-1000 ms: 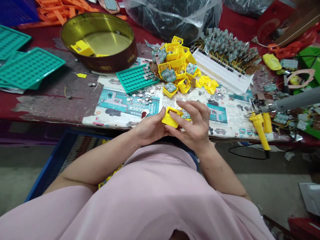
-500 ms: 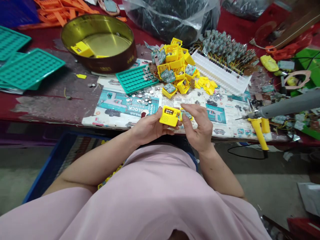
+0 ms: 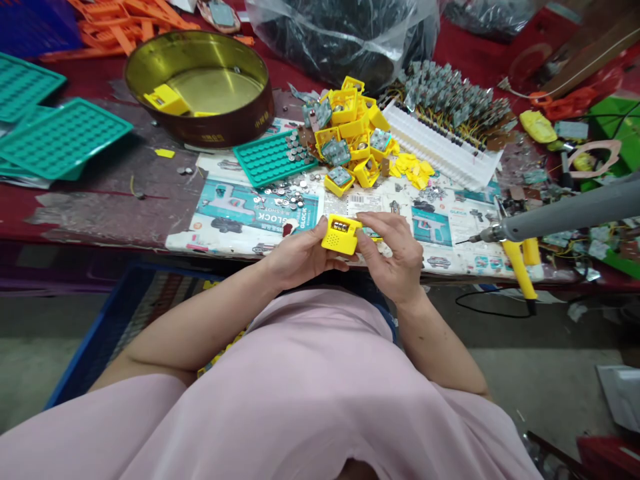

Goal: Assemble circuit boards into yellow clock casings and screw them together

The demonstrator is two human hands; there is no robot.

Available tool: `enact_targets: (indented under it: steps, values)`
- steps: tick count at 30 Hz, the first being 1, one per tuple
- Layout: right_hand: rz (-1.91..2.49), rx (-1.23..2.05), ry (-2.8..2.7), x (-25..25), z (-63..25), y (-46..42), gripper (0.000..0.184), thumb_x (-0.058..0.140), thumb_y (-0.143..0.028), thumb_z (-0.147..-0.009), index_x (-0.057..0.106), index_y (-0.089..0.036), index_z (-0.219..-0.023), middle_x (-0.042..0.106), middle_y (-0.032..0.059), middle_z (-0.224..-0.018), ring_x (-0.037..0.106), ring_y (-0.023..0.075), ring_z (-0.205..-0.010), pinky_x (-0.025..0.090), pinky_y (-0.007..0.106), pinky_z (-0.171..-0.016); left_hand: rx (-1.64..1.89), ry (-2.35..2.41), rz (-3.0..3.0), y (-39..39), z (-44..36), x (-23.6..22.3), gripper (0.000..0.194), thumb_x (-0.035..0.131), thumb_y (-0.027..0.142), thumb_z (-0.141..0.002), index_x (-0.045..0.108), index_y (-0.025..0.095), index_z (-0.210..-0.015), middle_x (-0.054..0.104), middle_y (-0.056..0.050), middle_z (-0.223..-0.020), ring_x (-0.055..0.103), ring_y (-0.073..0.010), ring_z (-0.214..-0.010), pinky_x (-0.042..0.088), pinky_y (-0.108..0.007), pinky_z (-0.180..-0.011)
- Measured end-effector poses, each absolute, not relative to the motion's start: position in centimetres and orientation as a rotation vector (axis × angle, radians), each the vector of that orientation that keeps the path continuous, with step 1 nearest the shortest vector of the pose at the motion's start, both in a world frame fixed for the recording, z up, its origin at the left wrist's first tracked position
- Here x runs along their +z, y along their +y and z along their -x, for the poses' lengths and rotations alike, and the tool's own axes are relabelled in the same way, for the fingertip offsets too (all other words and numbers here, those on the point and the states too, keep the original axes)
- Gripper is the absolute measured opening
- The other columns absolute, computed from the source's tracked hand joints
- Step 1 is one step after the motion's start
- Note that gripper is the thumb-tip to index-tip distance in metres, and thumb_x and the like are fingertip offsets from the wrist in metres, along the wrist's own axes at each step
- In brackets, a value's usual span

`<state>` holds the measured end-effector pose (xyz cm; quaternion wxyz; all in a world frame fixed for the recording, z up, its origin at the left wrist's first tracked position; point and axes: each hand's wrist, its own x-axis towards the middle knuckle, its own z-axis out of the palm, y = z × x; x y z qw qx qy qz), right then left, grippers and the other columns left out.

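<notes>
My left hand (image 3: 299, 255) holds a small yellow plastic case (image 3: 341, 240) between thumb and fingers, just off the table's front edge. Speaker holes dot its face, and shiny button cells show in the open slot near its top. My right hand (image 3: 395, 257) has its thumb and fingertips closed on the right side of the case. Behind those fingers, a strip of another yellow piece is mostly hidden. Beyond both hands lie loose button cells (image 3: 285, 199) and a heap of yellow cases (image 3: 353, 123), some with circuit boards in them.
A round tin (image 3: 200, 127) with yellow cases stands left of a green tray (image 3: 270, 160). Yellow covers (image 3: 413, 170) lie near a white foam rack (image 3: 440, 147) bearing wired boards. From the right, a grey electric screwdriver (image 3: 560, 210) juts over the table, above a yellow-handled tool (image 3: 520, 267).
My right hand has shifted slightly left, and its thumb and fingertips have closed on the case's right side. The case has moved a little right; my left hand keeps its hold.
</notes>
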<state>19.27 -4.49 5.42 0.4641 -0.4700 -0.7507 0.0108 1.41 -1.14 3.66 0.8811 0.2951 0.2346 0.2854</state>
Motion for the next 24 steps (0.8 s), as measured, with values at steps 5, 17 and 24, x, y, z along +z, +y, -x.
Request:
enact_targets:
  steps: [5, 17, 24]
  values:
    - [1.189, 0.161, -1.854, 6.4, -19.6, -4.2, 0.018, 0.066, -0.031, -0.09, 0.072, -0.024, -0.106, 0.077, 0.0044, -0.103, 0.07, 0.0183, -0.097, 0.056, 0.036, -0.089, 0.603, 0.441, -0.642, -1.3, -1.6, 3.6, 0.045, 0.071, 0.062, -0.08, 0.069, 0.022, -0.101, 0.073, -0.003, -0.094, 0.069, -0.0151, -0.084, 0.055, -0.026, -0.072]
    - [1.233, 0.54, -1.911, 7.7, -20.1, -3.0, 0.01, 0.076, -0.032, -0.082, 0.078, -0.024, -0.089, 0.074, 0.0011, -0.088, 0.068, 0.0142, -0.084, 0.053, 0.029, -0.079, 0.549, 0.519, -0.846, -1.7, -1.7, 3.7, 0.06, 0.062, 0.072, -0.081, 0.062, 0.015, -0.099, 0.063, -0.002, -0.088, 0.062, -0.0117, -0.079, 0.052, -0.025, -0.07]
    - [1.189, 0.482, -1.928, 7.3, -20.1, -3.1, 0.011, 0.068, -0.028, -0.089, 0.076, -0.021, -0.092, 0.071, 0.0026, -0.087, 0.067, 0.0132, -0.084, 0.054, 0.028, -0.078, 0.548, 0.546, -0.799, -1.7, -2.0, 4.1, 0.059, 0.065, 0.071, -0.079, 0.059, 0.015, -0.092, 0.063, -0.001, -0.081, 0.061, -0.0113, -0.072, 0.05, -0.025, -0.065]
